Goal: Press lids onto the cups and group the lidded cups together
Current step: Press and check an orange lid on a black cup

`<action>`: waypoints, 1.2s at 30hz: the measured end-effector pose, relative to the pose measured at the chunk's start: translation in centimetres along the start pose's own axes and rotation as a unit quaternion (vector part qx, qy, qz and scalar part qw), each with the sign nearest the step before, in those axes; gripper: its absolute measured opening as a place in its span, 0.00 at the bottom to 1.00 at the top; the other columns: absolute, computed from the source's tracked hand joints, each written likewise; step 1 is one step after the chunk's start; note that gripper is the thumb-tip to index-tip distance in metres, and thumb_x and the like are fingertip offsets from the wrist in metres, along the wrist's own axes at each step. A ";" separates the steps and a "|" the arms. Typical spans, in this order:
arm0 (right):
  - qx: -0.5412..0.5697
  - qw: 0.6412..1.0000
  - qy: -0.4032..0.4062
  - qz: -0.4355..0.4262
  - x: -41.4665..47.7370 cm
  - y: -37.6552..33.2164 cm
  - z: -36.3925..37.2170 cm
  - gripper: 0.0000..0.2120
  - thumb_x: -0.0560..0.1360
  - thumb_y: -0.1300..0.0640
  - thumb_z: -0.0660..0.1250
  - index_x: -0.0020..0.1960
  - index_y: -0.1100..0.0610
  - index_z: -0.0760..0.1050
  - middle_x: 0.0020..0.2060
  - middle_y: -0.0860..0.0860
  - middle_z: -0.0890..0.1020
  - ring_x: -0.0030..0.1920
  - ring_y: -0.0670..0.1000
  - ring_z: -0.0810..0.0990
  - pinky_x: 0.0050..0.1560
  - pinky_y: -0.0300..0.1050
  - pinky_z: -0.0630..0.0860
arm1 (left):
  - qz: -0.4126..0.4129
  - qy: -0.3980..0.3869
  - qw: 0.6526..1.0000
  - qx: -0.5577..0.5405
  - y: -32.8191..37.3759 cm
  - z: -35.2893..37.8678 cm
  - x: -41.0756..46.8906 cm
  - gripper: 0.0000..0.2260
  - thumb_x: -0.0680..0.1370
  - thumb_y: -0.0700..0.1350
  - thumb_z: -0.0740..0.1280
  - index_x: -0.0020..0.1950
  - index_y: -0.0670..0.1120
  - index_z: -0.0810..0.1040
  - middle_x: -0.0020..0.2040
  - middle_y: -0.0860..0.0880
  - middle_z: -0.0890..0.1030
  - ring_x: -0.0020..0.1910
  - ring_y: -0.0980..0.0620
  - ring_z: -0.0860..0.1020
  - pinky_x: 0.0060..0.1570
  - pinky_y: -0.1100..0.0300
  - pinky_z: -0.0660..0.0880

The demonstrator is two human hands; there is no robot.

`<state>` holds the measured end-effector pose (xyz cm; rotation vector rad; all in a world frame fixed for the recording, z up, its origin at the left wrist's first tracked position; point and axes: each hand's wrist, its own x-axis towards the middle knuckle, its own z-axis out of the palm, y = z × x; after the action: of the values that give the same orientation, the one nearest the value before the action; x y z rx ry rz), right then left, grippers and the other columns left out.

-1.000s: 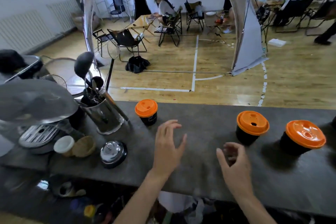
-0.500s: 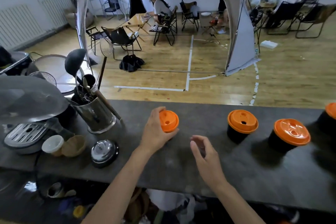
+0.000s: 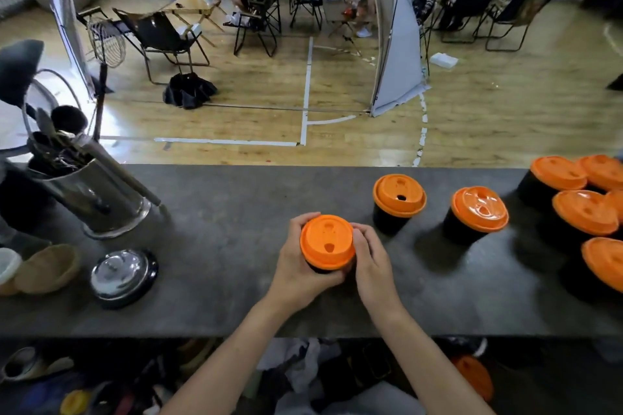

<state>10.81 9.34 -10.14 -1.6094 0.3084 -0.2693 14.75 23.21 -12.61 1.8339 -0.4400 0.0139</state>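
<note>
Shiny steel utensil pot (image 3: 97, 199) at 9 o'clock: 1 s ago the black paper cup w/ orange plastic lid (image 3: 327, 241) stood just right of it, alone, both hands free. Now it's at centre of the grey stone-look counter (image 3: 219, 212). Left hand (image 3: 296, 266) wraps its 9 o'clock side, right hand (image 3: 374, 263) curls on its 3 o'clock side, both clamped on it. Lid looks seated. Nearest lidded cup (image 3: 398, 195) sits at 1 o'clock, and the lidded cluster (image 3: 585, 210) is at 3 o'clock. Prob. grouping now: the straggler's being brought right to join the rest.

no readable text, labels or signs
</note>
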 end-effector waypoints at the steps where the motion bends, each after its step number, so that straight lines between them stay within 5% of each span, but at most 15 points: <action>1: 0.006 1.000 -0.002 0.008 0.2 -0.1 0.0 0.10 0.85 0.54 0.58 0.53 0.55 0.77 0.48 0.50 0.84 0.50 0.44 0.81 0.51 0.35 0.75 | 0.001 -0.002 1.000 -0.005 0.0 0.0 0.0 0.43 0.62 0.38 0.85 0.71 0.50 0.67 0.61 0.60 0.77 0.62 0.55 0.78 0.64 0.54 0.76; 5: 0.004 1.000 0.029 0.002 0.5 -0.5 0.2 0.09 0.84 0.55 0.61 0.47 0.56 0.75 0.42 0.49 0.81 0.42 0.41 0.79 0.47 0.38 0.74 | 0.007 0.003 1.000 -0.025 0.2 0.2 -0.1 0.45 0.62 0.44 0.85 0.74 0.48 0.66 0.71 0.52 0.72 0.69 0.55 0.74 0.68 0.63 0.70; 9: -0.010 0.997 0.071 -0.012 -0.2 -0.1 0.5 0.08 0.83 0.55 0.62 0.46 0.53 0.74 0.39 0.46 0.80 0.39 0.41 0.77 0.44 0.38 0.73 | -0.016 0.029 0.999 -0.021 0.5 0.6 -0.2 0.48 0.60 0.55 0.84 0.73 0.47 0.65 0.66 0.50 0.75 0.64 0.56 0.77 0.63 0.64 0.73; 17: 0.007 0.999 0.046 0.009 0.9 -0.2 0.1 0.07 0.83 0.54 0.63 0.51 0.56 0.76 0.46 0.49 0.82 0.45 0.38 0.80 0.50 0.34 0.75 | -0.036 0.006 0.999 -0.020 -0.3 0.1 0.2 0.32 0.62 0.46 0.83 0.59 0.53 0.70 0.54 0.55 0.81 0.54 0.60 0.80 0.52 0.67 0.73; 25: -0.012 0.995 0.101 -0.010 -0.7 -0.4 0.6 0.06 0.82 0.55 0.64 0.49 0.54 0.77 0.45 0.47 0.83 0.47 0.41 0.81 0.49 0.34 0.75 | -0.012 0.057 0.998 -0.024 -0.1 1.0 -0.1 0.32 0.62 0.49 0.83 0.62 0.47 0.75 0.57 0.50 0.80 0.57 0.57 0.80 0.55 0.65 0.75; 32: 0.033 0.996 0.062 0.052 1.2 -0.7 0.3 0.13 0.83 0.51 0.62 0.50 0.59 0.80 0.44 0.55 0.85 0.46 0.45 0.82 0.48 0.38 0.77 | -0.015 -0.034 0.999 -0.018 -0.5 0.2 0.2 0.36 0.61 0.35 0.85 0.64 0.54 0.75 0.60 0.55 0.82 0.60 0.59 0.80 0.59 0.68 0.73; 36: 0.008 0.998 0.054 0.027 1.1 -1.0 -0.3 0.13 0.84 0.55 0.61 0.50 0.59 0.81 0.44 0.53 0.86 0.45 0.43 0.83 0.48 0.35 0.77 | -0.002 -0.014 1.000 -0.022 0.4 0.6 -0.1 0.38 0.62 0.42 0.87 0.67 0.50 0.73 0.60 0.60 0.81 0.61 0.59 0.80 0.59 0.68 0.73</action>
<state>11.76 8.73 -9.09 -1.5708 0.4312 -0.3158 14.41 22.55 -12.45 1.7943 -0.4524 -0.0244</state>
